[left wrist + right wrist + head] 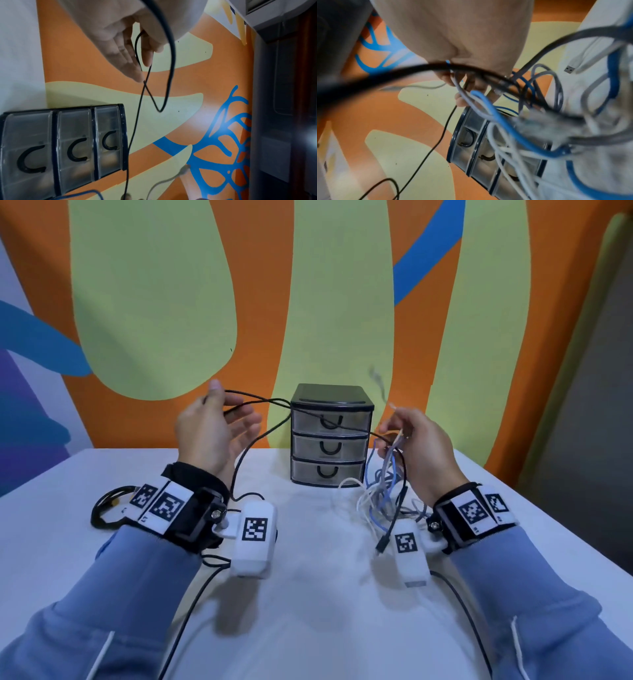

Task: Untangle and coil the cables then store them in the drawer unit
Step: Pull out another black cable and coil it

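Left hand (209, 433) is raised above the white table (315, 611), fingers extended and loosely spread. A thin black cable (253, 398) is looped over the thumb, apparently caught between thumb and forefinger; whether it is pinched cannot be told. Two strands cross just beyond the fingertips. One drops toward the table below the wrist; the other runs across to the right hand. Behind the left wrist, a coiled black cable (102, 508) lies on the table.

Between the hands, further back, stands the drawer unit (330, 436), three translucent drawers, all closed.

Right hand (419, 446) is raised, fingers curled around a tangle of cables (383, 491), blue, white, grey and black, which hangs from the fingers to the table below.
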Tool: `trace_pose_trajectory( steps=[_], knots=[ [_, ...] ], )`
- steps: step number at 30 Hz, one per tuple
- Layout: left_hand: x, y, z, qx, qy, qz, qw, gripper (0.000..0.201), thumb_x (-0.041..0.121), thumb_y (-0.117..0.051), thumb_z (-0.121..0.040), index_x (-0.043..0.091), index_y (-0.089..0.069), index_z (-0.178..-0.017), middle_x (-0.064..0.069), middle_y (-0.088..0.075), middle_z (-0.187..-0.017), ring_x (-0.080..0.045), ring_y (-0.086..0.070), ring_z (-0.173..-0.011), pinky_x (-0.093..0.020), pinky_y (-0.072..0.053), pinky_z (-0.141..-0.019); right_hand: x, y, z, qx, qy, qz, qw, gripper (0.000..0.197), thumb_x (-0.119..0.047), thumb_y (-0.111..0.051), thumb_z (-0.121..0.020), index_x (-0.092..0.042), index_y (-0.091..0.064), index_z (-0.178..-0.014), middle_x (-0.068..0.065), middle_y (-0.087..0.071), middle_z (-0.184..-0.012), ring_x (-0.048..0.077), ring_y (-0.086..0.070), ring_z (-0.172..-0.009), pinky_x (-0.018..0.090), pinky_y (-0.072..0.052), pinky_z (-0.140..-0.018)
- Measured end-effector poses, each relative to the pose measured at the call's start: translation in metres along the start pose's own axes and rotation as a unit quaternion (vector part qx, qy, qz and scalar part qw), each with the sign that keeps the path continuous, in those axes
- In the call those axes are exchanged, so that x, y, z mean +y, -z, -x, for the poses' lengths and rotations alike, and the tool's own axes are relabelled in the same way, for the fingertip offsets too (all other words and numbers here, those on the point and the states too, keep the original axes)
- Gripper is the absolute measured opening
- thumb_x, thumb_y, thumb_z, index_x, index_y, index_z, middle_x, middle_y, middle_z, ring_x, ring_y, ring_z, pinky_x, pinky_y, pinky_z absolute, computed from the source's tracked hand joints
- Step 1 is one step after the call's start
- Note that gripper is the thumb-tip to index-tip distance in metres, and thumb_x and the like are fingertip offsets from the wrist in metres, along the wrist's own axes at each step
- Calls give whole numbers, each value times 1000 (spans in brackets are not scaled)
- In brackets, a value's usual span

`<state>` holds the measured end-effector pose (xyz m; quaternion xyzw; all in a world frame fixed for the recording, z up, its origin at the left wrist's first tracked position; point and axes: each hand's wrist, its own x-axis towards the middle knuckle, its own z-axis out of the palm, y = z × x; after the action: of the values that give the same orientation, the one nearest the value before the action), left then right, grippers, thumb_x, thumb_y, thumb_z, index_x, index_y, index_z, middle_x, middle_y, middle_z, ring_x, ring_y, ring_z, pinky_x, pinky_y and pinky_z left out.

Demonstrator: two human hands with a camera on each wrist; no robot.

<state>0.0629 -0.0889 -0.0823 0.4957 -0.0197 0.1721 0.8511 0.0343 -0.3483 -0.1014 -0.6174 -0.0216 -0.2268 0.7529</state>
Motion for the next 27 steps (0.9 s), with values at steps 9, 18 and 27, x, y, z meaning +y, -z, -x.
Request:
trace_pose_trajectory(
  steps=[9,18,27],
  knots=[
    [7,10,-17,90,-105,59,989,39,38,-42,-114,7,-61,-96,-14,-66,-88,-28,-80,-86,-30,-60,-64,11,18,-10,117,19,255,960,26,-33,-37,-112,-16,-51,-99,11,-68,-80,28,-67,-63,43,-60,-65],
    [10,12,-14,41,-140,-373,916,39,14,-63,-86,27,-55,-122,-2,-52,-116,-26,-54,-104,-42,-48,-85,14,15,-8,22,30,249,968,25,-28,-48,-111,-8,-61,-106,11,-62,-71,23,-60,-49,25,-46,-45],
    [-27,-44,13,-403,-209,-562,691,53,3,-54,-96,27,-61,-143,8,-61,-147,-15,-61,-123,-25,-45,-97,9,4,-1,-77,101,163,978,21,-27,-52,-110,-10,-61,-103,9,-64,-71,23,-57,-51,36,-49,-54]
  ],
)
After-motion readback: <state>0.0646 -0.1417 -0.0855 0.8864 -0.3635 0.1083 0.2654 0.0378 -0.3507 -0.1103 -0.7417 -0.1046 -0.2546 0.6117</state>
